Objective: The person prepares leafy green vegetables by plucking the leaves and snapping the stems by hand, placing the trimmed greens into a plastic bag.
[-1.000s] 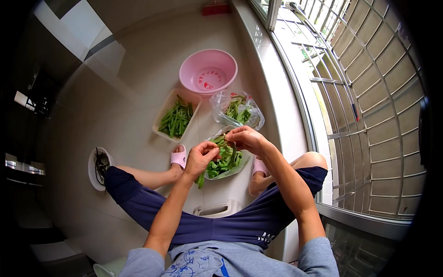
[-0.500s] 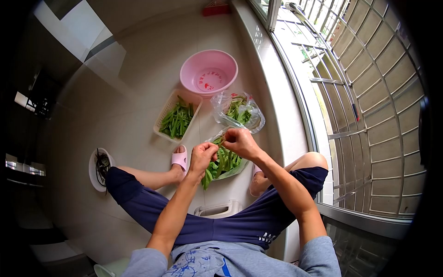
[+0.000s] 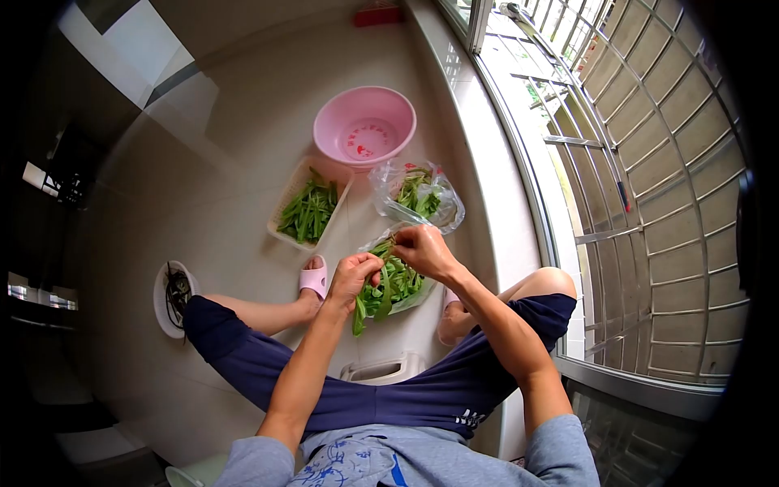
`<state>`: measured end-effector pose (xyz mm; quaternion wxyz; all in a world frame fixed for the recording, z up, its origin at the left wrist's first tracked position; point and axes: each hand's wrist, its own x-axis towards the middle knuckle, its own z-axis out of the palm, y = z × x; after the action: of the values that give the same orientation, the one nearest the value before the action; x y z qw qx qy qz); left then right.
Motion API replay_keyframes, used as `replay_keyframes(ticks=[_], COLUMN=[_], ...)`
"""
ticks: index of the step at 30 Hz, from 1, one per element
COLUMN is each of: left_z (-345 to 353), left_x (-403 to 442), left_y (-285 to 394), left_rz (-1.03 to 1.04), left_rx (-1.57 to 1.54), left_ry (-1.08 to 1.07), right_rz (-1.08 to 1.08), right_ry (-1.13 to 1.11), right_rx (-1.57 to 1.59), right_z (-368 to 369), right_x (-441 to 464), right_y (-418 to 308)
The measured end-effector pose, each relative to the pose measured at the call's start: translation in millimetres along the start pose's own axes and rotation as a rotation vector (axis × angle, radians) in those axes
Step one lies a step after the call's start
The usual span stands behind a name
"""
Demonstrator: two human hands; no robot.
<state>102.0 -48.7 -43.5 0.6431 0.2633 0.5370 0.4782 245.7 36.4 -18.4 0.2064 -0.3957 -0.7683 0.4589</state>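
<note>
My left hand [image 3: 352, 276] is closed in a pinch on a leafy green stem, whose leaves [image 3: 359, 316] hang below the fingers. Opposite it, my right hand [image 3: 423, 250] pinches the thin end of a stem; the fingertips hide part of it. Both hands are above an opened plastic bag [image 3: 415, 302] with loose leafy greens [image 3: 399, 280] in it. Beyond them, a pale plastic basket [image 3: 280, 234] holds trimmed greens [image 3: 308, 213]. A second clear plastic bag [image 3: 451, 213] contains more greens [image 3: 418, 195].
A pink basin [image 3: 365, 122] stands behind the basket. By my left knee is a white bowl [image 3: 168, 316] with dark strips in it. A low white stool [image 3: 385, 369] is between my legs. The window ledge [image 3: 487, 146] runs along the right, beside metal bars.
My hands stay close together over the bag with only slight finger movement. The leaves hanging under my left hand have shifted a little. The whole view has moved slightly.
</note>
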Motion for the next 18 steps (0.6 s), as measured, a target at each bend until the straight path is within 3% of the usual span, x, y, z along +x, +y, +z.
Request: replay_keyframes(ticks=[2, 8, 11, 16, 18], left_z=[2, 6, 6, -1, -3], left_x=[0, 0, -3, -11, -13], left_y=[3, 6, 6, -1, -3], left_rz=[-0.004, 0.033, 0.084, 0.086, 0.077], left_rx=[-0.019, -0.033, 0.017, -0.008, -0.020], left_ry=[-0.007, -0.008, 0.029, 0.073, 0.101], right_rz=[0.026, 0.243, 0.086, 0.282, 0.267], right_ry=[-0.012, -0.128, 0.159, 0.086, 0.102], right_rx=[-0.017, 0.353, 0.014, 0.233, 0.293], right_z=[-3, -5, -5, -33, -35], right_x=[3, 9, 12, 20, 23], right_y=[1, 8, 13, 4, 11])
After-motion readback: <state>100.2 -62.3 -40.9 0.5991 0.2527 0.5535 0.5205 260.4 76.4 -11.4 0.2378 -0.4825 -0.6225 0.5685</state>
